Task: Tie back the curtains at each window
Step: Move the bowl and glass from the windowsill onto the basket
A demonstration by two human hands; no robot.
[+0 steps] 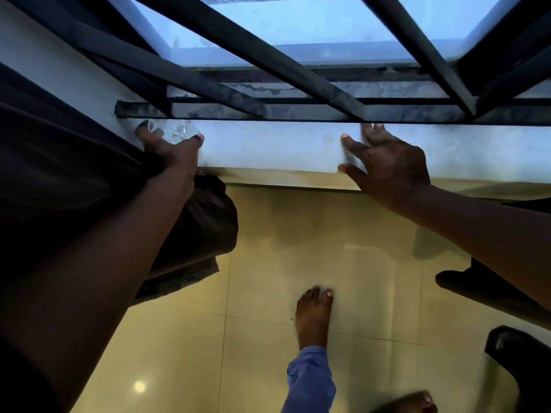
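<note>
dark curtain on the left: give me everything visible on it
The curtain is dark brown-black cloth, apparently heavy and opaque, filling the left of the view beside the window sill. It hangs in bunched folds, with its lower end gathered into a loose lump above the tiled floor. The left hand reaches across its top edge, fingers spread over a small clear object on the sill; the forearm presses against the cloth. No tieback is visible. The right hand is apart from it.

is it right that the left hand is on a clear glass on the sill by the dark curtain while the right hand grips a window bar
Not quite. In the head view the right hand rests open with fingers spread on the sill, below the window bars, gripping none. The left hand is on the clear glass beside the dark curtain.
</note>
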